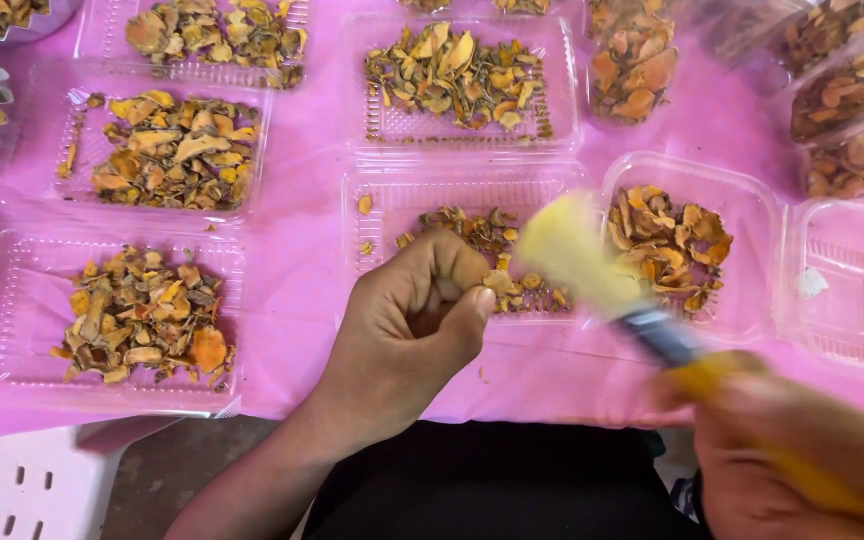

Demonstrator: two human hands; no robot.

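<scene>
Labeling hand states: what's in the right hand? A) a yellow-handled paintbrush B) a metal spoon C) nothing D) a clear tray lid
A: the right hand grips a yellow-handled paintbrush, its blurred pale bristles raised over the clear plastic trays, while the left hand pinches a dried yellow-brown slice beside it.

2 bare forearms in view, no sleeves, no gloves, no rings or watch to be seen. Left grip point(417, 320) sharp in focus, short plain nails. Right grip point(752, 470) blurred, detail lost. Dark, near-black garment across the lap, near edge, between both arms.
</scene>
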